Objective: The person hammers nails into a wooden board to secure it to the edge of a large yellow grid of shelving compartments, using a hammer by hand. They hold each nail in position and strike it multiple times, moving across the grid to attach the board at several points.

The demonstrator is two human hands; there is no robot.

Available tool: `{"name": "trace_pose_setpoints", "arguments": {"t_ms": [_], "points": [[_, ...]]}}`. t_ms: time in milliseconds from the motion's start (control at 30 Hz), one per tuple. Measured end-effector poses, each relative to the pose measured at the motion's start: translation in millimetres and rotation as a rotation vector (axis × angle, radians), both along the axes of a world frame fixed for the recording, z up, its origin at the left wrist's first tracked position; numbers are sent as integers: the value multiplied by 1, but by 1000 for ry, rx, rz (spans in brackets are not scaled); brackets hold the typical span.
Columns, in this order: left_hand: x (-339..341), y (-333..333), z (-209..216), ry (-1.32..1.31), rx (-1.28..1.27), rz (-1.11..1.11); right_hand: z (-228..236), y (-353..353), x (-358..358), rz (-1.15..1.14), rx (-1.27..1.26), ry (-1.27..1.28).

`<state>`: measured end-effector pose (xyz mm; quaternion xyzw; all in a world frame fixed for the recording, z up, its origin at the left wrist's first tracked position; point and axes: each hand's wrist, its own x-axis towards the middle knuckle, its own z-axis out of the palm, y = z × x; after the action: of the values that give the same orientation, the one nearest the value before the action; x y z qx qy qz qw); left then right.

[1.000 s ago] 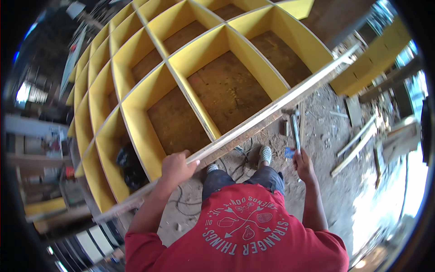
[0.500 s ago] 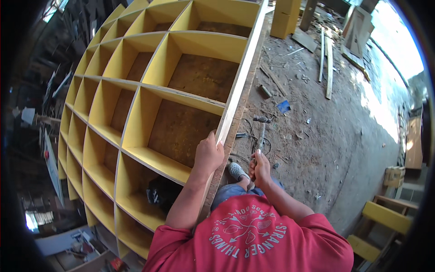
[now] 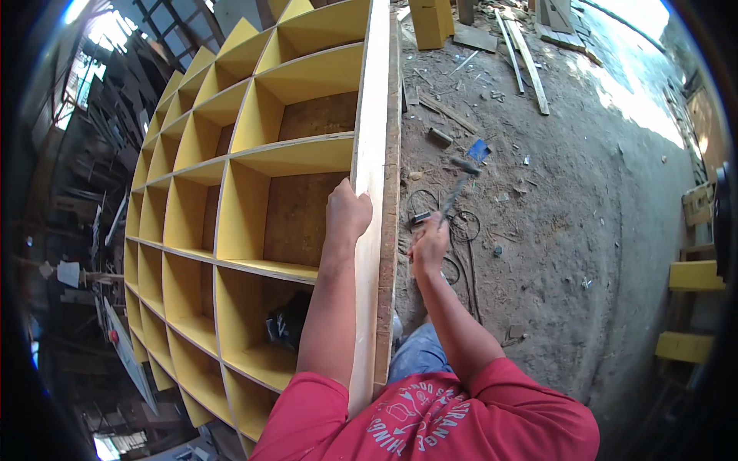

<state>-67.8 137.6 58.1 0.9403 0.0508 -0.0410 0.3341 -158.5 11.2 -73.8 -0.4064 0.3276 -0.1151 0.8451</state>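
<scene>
My left hand (image 3: 348,210) is closed on the near edge of a pale wooden strip (image 3: 369,154), which runs lengthwise along the right side of a big yellow shelf unit (image 3: 246,180) with a grid of square compartments. Its fingertips are partly hidden on the compartment side. To the right, over the dirt floor, my right hand (image 3: 429,246) grips a hammer (image 3: 457,196) by its handle. The hammer's head points up and away from me, slightly blurred, and is apart from the strip. Beside the strip runs a brown board edge (image 3: 389,192).
Looped dark cable (image 3: 470,265), a blue scrap (image 3: 478,150) and a small cylinder (image 3: 440,137) lie on the dirt floor (image 3: 553,230). Long wood offcuts (image 3: 527,65) rest farther off, near a yellow post (image 3: 425,27). A black bag (image 3: 286,323) sits in one compartment.
My view has turned, so the strip now stands nearly upright in the picture. The hammer has swung from nearly upright to a rightward tilt. Both hands keep their hold.
</scene>
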Motion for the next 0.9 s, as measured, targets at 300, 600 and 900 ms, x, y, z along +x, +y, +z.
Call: {"name": "trace_pose_setpoints", "arguments": {"t_ms": [300, 600, 900], "points": [[0, -8, 6, -44, 82, -13, -19, 9, 14, 89, -87, 100], [-2, -5, 5, -45, 136, 3, 0, 25, 13, 173, -109, 143], [4, -7, 1, -49, 139, 4, -4, 25, 23, 330, -203, 186]]}}
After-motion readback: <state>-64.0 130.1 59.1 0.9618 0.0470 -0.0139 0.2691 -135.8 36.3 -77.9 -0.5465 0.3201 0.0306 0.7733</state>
